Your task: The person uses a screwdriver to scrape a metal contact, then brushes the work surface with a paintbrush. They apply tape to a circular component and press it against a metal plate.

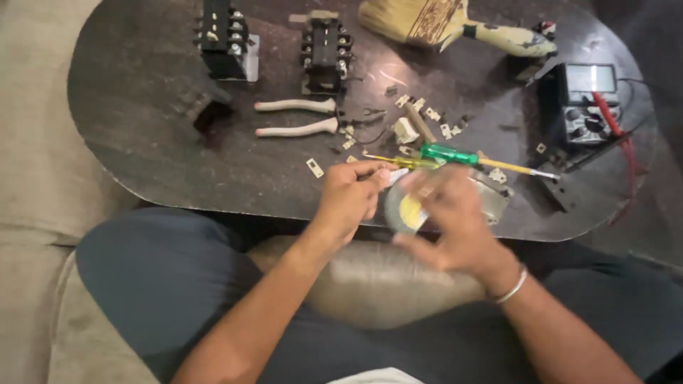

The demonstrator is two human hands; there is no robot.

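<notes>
My left hand (352,195) and my right hand (448,220) meet at the near edge of a dark oval table (142,142). Between them is a small round grey part with a yellow patch (405,210). The right hand, blurred, cups this part; the left hand's fingertips pinch at its upper edge. A silver bangle (514,284) circles my right wrist. Just beyond my fingers lie a green-handled screwdriver (484,160) and a thin yellow-handled tool (398,161).
White-handled pliers (299,117) lie mid-table. Two black electrical contactor blocks (224,39) (326,53) stand at the back. A brush (455,28) and a multimeter (587,103) with red lead sit at the right. Several small metal pieces (427,117) are scattered around. A cushion (384,284) rests on my lap.
</notes>
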